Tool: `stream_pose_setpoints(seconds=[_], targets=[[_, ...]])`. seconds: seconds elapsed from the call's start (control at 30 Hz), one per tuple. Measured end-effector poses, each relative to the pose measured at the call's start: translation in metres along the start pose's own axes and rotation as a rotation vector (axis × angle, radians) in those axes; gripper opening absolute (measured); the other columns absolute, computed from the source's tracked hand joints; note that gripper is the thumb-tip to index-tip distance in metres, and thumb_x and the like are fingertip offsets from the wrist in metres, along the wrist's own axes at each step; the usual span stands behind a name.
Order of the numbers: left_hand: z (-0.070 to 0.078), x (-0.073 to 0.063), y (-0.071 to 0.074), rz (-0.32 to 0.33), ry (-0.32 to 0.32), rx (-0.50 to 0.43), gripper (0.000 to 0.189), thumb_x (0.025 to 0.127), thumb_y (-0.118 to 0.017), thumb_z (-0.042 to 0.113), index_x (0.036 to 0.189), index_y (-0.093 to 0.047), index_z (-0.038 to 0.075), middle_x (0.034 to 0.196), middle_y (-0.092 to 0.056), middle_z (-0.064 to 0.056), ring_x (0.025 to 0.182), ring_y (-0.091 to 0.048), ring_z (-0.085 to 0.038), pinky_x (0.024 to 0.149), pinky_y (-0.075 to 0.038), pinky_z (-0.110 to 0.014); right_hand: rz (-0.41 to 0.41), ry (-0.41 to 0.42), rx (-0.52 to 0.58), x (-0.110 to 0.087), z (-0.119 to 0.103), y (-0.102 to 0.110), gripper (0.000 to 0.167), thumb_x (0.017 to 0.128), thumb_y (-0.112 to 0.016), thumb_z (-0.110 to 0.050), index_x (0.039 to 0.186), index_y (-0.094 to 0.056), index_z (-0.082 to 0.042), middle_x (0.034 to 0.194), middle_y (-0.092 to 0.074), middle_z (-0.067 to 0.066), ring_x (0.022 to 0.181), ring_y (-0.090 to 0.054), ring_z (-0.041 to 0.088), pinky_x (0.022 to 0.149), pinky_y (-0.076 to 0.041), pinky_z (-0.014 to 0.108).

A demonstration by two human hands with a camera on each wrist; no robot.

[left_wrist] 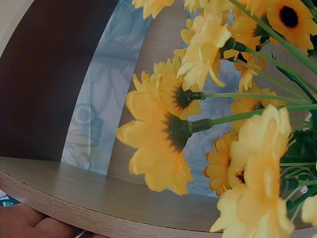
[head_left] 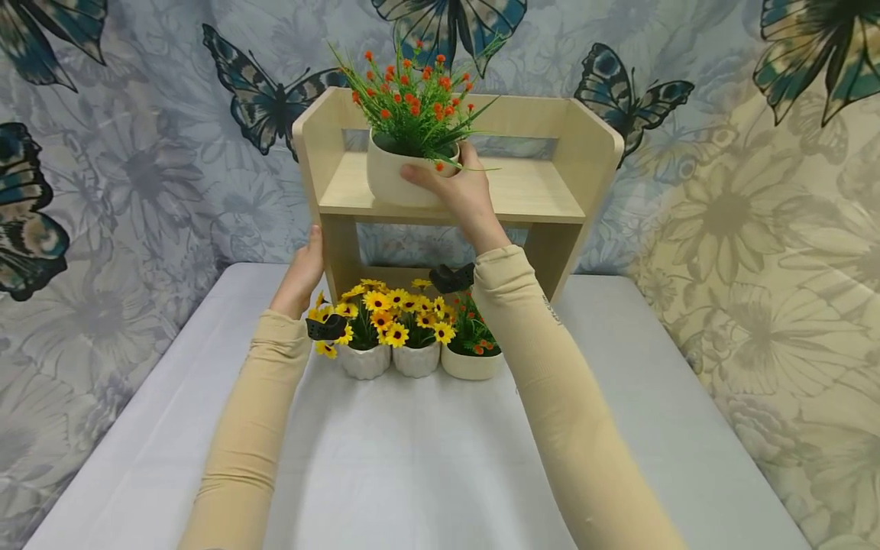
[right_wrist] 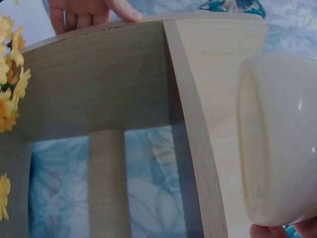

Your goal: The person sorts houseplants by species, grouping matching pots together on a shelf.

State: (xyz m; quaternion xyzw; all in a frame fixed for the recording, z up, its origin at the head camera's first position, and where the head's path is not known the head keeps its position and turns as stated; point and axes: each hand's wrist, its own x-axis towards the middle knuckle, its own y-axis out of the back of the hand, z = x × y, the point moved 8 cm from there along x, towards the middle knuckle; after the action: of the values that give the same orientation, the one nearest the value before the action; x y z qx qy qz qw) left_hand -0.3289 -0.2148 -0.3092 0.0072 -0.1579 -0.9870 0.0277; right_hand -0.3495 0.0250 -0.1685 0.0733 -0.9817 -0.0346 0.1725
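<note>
My right hand grips a cream pot of green grass and small red flowers by its right side, thumb across the front. In the right wrist view, the smooth pot shows tilted, its base towards the camera, with fingertips on its side. It is at the upper board of a light wooden shelf; whether it touches the board I cannot tell. My left hand rests against the outside of the shelf's left panel, thumb by the front edge. Its other fingers are partly hidden behind the panel.
In front of the shelf, two white pots of yellow flowers and a cream pot of red flowers stand in a row on the white-covered table. A butterfly-patterned cloth hangs behind.
</note>
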Motion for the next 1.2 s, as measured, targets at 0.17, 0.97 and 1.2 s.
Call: stream_pose_setpoints(seconds=[0.17,0.97,1.2], targets=[[-0.002,0.001,0.0,-0.005,0.014,0.013,0.089,0.085,-0.01,0.071,0.149,-0.006,0.01,0.153,-0.003,-0.014,0.137,-0.004,-0.035,0.108,-0.007,-0.052,0.011,-0.013,0.053,0.01,0.003,-0.013,0.09,0.072,-0.081,-0.027,0.143,-0.027,-0.015,0.123,-0.049,0.003,0.108,-0.05,0.014,0.088,-0.041,0.023],[-0.001,0.0,-0.003,-0.003,0.011,0.057,0.087,0.087,-0.007,0.069,0.149,-0.005,0.009,0.152,-0.005,-0.017,0.136,-0.007,-0.037,0.107,-0.009,-0.053,-0.016,0.002,-0.106,0.03,0.021,-0.035,0.092,0.073,-0.079,-0.037,0.145,-0.025,-0.02,0.132,-0.045,-0.001,0.112,-0.047,0.012,0.088,-0.041,0.022],[-0.001,0.0,-0.002,0.017,0.005,0.056,0.087,0.087,-0.008,0.069,0.149,-0.006,0.009,0.152,-0.006,-0.015,0.136,-0.006,-0.036,0.108,-0.008,-0.053,-0.016,0.005,-0.152,0.034,0.021,-0.036,0.093,0.071,-0.079,-0.039,0.144,-0.026,-0.017,0.13,-0.046,-0.001,0.11,-0.048,0.012,0.087,-0.042,0.023]])
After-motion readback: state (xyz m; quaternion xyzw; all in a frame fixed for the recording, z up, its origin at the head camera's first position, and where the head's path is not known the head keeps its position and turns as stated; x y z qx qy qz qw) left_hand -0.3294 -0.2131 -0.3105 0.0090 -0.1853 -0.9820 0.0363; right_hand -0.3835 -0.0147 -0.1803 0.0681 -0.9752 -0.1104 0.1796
